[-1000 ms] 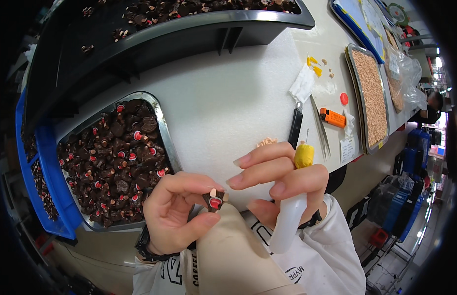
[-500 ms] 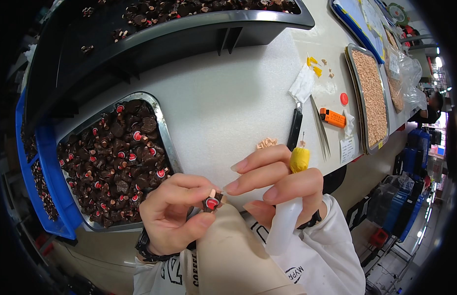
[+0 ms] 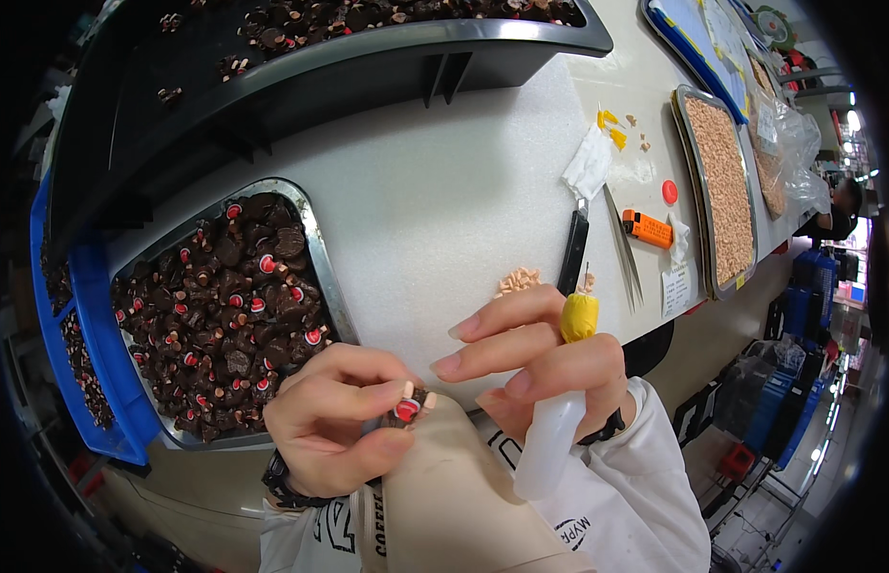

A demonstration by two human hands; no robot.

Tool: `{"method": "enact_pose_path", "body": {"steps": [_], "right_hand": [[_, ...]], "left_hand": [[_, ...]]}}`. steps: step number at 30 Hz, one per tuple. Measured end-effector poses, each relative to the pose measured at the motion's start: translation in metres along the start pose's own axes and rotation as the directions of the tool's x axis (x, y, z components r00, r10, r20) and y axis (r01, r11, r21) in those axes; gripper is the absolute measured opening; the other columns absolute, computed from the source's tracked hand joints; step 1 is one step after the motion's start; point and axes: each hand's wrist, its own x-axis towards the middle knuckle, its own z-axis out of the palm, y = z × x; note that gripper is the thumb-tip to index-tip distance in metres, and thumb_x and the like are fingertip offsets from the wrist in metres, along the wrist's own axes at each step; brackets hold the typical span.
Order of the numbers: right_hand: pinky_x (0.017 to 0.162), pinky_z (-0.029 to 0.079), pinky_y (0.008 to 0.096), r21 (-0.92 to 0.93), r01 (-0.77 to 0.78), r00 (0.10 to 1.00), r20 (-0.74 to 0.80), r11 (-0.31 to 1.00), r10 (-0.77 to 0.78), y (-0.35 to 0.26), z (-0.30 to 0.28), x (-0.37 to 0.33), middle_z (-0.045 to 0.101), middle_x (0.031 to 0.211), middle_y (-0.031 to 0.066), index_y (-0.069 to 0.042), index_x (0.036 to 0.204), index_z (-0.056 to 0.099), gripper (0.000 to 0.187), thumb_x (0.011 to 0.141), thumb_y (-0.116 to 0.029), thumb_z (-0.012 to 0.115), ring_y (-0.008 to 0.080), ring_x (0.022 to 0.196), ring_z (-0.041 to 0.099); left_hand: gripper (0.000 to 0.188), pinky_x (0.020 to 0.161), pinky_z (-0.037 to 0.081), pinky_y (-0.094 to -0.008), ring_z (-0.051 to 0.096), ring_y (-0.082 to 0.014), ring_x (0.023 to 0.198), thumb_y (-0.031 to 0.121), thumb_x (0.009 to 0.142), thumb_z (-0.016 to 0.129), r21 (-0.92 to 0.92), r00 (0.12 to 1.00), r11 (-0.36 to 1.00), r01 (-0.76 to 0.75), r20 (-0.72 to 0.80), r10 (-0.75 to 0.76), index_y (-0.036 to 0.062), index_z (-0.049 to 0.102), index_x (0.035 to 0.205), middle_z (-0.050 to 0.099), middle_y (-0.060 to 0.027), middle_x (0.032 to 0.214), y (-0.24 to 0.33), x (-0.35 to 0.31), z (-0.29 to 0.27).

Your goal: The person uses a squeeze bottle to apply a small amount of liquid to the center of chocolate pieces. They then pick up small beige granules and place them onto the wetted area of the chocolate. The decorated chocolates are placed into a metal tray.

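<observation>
Between the thumb and forefinger of my left hand (image 3: pixel 334 415) is a small dark-brown piece (image 3: pixel 407 408) with a red round face and pale stubby bits stuck on it. My right hand (image 3: pixel 549 358) curls around a translucent white squeeze bottle (image 3: pixel 551 444) with a yellow-wrapped neck (image 3: pixel 579 318) and a thin needle tip pointing away from me. Its forefinger and middle finger reach left toward the piece, apart from it. Left of my left hand, a metal tray (image 3: pixel 315 224) holds many similar dark pieces (image 3: pixel 236 320). Beyond my right fingers lies a small heap of pale bits (image 3: pixel 518 280).
A large black bin (image 3: pixel 368 72) stands across the far side, with blue bins (image 3: pixel 110 353) at left. A black-handled knife (image 3: pixel 575 250), tweezers (image 3: pixel 624 248), an orange lighter (image 3: pixel 647 229) and a red cap (image 3: pixel 669 192) lie at right, near a tray of pale bits (image 3: pixel 719 181).
My left hand has drawn slightly left with the dark piece, which has turned a little. My right hand and the bottle have shifted slightly, uncovering more of the pale heap.
</observation>
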Motion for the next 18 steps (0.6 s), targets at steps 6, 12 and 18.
{"method": "enact_pose_path", "body": {"steps": [6, 12, 18], "right_hand": [[0.071, 0.048, 0.0338, -0.013, 0.051, 0.999, 0.011, 0.999, -0.051, 0.0029, -0.0002, 0.0003, 0.065, 0.087, 0.0149, -0.004, 0.074, 0.055, 0.019, 0.06, 0.005, 0.065, 0.0301, 0.08, 0.059], [0.071, 0.048, 0.0334, -0.01, 0.057, 0.998, -0.008, 0.998, -0.057, 0.0042, 0.0001, -0.0005, 0.065, 0.087, 0.0145, -0.004, 0.076, 0.055, 0.02, 0.061, 0.004, 0.065, 0.03, 0.08, 0.059], [0.07, 0.048, 0.0332, -0.004, 0.053, 0.998, -0.018, 0.999, -0.053, 0.0035, 0.0014, -0.0008, 0.065, 0.088, 0.014, -0.005, 0.079, 0.055, 0.022, 0.062, 0.005, 0.066, 0.0296, 0.081, 0.059]], "left_hand": [[0.024, 0.068, 0.051, -0.0283, 0.062, -0.0219, 0.078, -0.001, 0.074, 0.066, -0.033, 0.999, 0.999, -0.039, -0.027, 0.038, -0.0033, 0.057, 0.096, 0.055, -0.0233, 0.092, -0.002, -0.0012, 0.0001], [0.026, 0.071, 0.051, -0.0295, 0.061, -0.0224, 0.081, -0.002, 0.074, 0.065, -0.048, 0.999, 0.998, -0.044, 0.004, 0.044, -0.0047, 0.055, 0.098, 0.054, -0.0231, 0.095, -0.0035, -0.0002, -0.0003], [0.033, 0.076, 0.051, -0.0306, 0.059, -0.0233, 0.089, -0.006, 0.074, 0.061, -0.139, 1.0, 0.99, 0.016, 0.016, -0.014, -0.007, 0.049, 0.105, 0.051, -0.0218, 0.103, -0.0025, 0.0035, 0.0029]]}}
